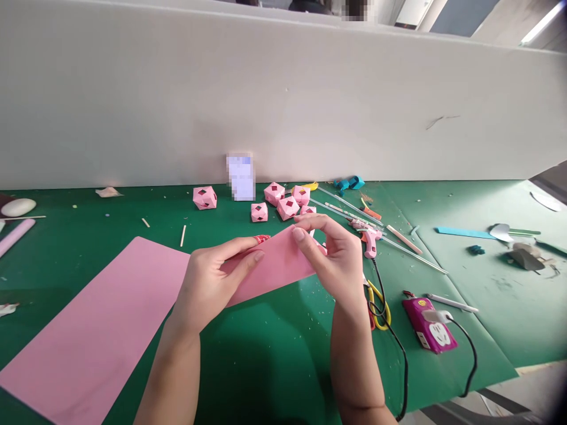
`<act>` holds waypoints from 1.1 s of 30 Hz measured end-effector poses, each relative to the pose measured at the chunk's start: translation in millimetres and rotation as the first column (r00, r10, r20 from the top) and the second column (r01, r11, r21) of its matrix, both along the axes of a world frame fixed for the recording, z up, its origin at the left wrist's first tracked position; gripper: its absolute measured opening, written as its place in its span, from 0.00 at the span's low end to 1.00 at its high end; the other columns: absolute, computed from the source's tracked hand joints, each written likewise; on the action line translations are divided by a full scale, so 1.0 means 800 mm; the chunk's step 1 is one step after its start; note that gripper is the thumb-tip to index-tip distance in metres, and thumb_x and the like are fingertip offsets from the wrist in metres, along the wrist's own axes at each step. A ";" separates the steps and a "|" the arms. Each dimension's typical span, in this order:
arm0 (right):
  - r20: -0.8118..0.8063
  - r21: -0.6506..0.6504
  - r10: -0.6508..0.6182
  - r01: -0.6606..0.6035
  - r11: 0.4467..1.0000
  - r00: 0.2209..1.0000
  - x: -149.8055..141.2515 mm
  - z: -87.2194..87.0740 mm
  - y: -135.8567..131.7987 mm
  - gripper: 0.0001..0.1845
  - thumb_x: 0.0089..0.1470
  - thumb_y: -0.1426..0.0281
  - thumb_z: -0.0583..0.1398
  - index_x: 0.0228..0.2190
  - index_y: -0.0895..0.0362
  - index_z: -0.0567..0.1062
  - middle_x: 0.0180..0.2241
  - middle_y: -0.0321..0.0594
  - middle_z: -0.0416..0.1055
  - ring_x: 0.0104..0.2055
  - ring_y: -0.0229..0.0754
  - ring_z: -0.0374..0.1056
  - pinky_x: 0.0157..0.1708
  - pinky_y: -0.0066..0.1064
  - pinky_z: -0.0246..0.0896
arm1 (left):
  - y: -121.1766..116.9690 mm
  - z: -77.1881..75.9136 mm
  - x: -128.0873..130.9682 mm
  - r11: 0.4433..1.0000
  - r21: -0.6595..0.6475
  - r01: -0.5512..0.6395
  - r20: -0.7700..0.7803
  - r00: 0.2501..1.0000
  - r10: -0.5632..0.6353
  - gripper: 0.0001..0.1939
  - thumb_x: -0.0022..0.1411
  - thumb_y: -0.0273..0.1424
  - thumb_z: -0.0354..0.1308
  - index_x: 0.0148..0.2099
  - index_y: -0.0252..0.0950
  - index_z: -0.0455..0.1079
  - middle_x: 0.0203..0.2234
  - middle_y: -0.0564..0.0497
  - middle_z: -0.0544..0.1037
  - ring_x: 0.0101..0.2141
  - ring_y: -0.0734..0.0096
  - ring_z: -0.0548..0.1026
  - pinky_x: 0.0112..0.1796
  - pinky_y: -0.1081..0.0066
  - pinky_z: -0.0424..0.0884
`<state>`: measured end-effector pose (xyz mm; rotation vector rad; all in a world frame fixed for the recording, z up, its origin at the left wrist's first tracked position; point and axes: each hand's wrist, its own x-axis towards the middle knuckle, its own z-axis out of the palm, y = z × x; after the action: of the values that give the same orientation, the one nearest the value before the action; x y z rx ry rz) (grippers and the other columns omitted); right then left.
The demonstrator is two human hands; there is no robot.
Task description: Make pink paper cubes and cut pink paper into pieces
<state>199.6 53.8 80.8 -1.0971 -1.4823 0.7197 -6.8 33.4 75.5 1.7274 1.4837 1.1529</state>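
Observation:
A piece of pink paper (283, 260) is held up above the table between my two hands. My left hand (212, 274) pinches its left end between thumb and fingers. Something small, red and white (262, 239), shows at the tip of my left index finger; I cannot make out what it is. My right hand (334, 254) grips the upper right part of the paper, thumb on the near face, fingers behind. On the left, beside my left wrist, lies a larger pink sheet (95, 330). Several folded pink paper balls (287, 208) with openings stand beyond my hands.
A pink glue gun (370, 236) with clear glue sticks (414, 254) lies right of my hands. Yellow-handled scissors (383, 307) and a magenta power socket (429, 324) with cords are nearer. A phone-like screen (241, 177) leans against the white partition (283, 94).

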 end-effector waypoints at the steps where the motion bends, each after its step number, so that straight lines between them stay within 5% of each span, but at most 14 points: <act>1: -0.003 0.000 0.003 -0.003 1.000 1.000 0.000 0.000 0.000 0.06 0.63 0.62 0.65 0.35 0.49 0.80 0.41 0.38 0.82 0.51 0.47 0.77 0.51 0.42 0.74 | 0.000 0.000 0.000 1.000 0.000 0.001 0.000 1.000 -0.001 0.10 0.65 0.41 0.67 0.47 0.46 0.85 0.43 0.54 0.87 0.43 0.63 0.86 0.45 0.71 0.84; 10: 0.049 -0.045 0.020 -0.018 0.999 0.999 0.000 0.001 0.001 0.07 0.65 0.62 0.63 0.36 0.50 0.78 0.41 0.39 0.81 0.50 0.46 0.77 0.46 0.37 0.73 | 0.002 -0.004 -0.002 1.000 0.014 0.022 -0.037 0.999 -0.022 0.10 0.66 0.40 0.67 0.47 0.47 0.84 0.42 0.55 0.88 0.42 0.65 0.86 0.44 0.73 0.83; 18: 0.049 -0.120 0.100 -0.093 0.988 0.994 0.002 0.000 0.001 0.09 0.61 0.60 0.68 0.42 0.48 0.80 0.43 0.36 0.81 0.48 0.43 0.77 0.47 0.36 0.73 | 0.004 -0.003 -0.008 1.000 -0.007 0.012 -0.100 0.995 -0.013 0.21 0.67 0.42 0.66 0.60 0.47 0.76 0.37 0.57 0.88 0.40 0.67 0.86 0.41 0.75 0.80; 23: 0.058 -0.003 0.123 -0.123 0.992 0.991 0.000 -0.006 0.007 0.14 0.62 0.65 0.68 0.49 0.44 0.80 0.49 0.35 0.81 0.48 0.42 0.77 0.50 0.37 0.73 | 0.002 -0.004 -0.008 0.998 0.032 0.049 -0.132 0.990 -0.044 0.20 0.69 0.37 0.65 0.61 0.47 0.75 0.39 0.58 0.88 0.40 0.69 0.86 0.43 0.76 0.80; 30: 0.120 0.002 0.159 -0.161 0.987 0.980 0.003 -0.005 0.006 0.03 0.63 0.68 0.67 0.39 0.48 0.81 0.40 0.34 0.81 0.49 0.42 0.76 0.52 0.36 0.69 | 0.003 -0.002 -0.011 0.995 -0.011 0.099 -0.141 0.985 -0.100 0.20 0.69 0.39 0.64 0.61 0.48 0.75 0.38 0.59 0.88 0.39 0.71 0.85 0.42 0.76 0.78; 33: 0.032 -0.087 0.235 -0.232 0.969 0.971 0.010 -0.002 0.005 0.07 0.61 0.66 0.69 0.41 0.49 0.81 0.42 0.35 0.81 0.49 0.42 0.76 0.52 0.35 0.70 | 0.004 0.003 -0.020 0.983 -0.094 0.156 -0.122 0.978 -0.167 0.21 0.69 0.44 0.64 0.61 0.51 0.75 0.37 0.59 0.88 0.38 0.70 0.85 0.41 0.76 0.78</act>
<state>207.9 57.7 79.4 -1.0142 -1.6484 0.9341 -23.1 36.6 78.0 1.8566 1.4158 0.8969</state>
